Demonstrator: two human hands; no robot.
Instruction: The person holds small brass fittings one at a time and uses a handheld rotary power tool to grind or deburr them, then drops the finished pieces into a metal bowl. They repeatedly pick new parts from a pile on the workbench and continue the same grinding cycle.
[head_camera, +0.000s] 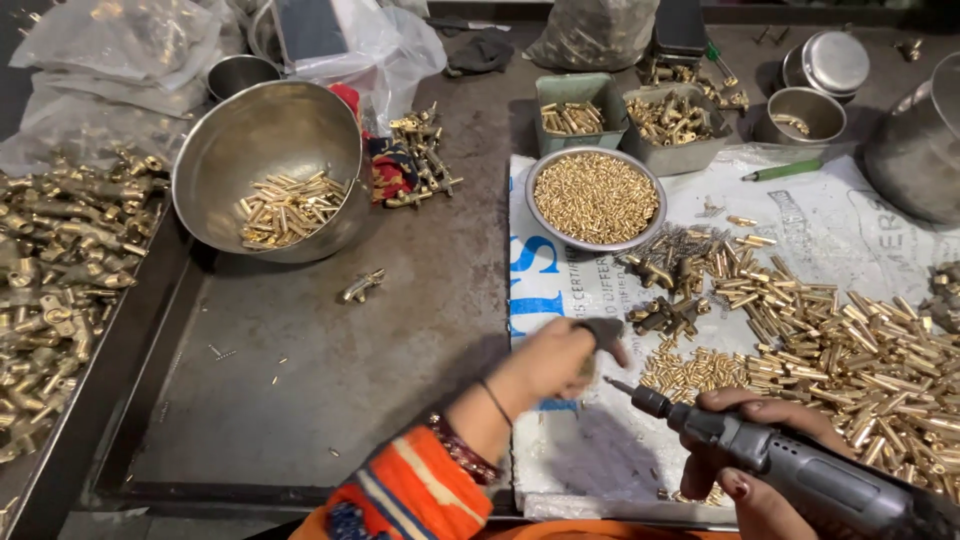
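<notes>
My left hand (553, 358) is closed around a small brass part that barely shows beneath a dark fingertip cover near the forefinger. My right hand (745, 470) grips a grey electric screwdriver (790, 462), whose bit tip (612, 382) points left, close to the left hand. Both hover over a white printed sack sheet (600, 450). Just right of the hands lies a pile of short brass pins (690, 370) and a big heap of longer brass tubes (860, 340). Assembled brass fittings (665, 315) lie just beyond the hands.
A shallow steel dish of tiny brass pieces (596, 197) sits beyond the hands. A large tilted steel bowl (270, 150) with brass tubes stands at left, and a tray of brass fittings (60, 280) at the far left. Metal tins (675, 125) and pots (915, 140) line the back.
</notes>
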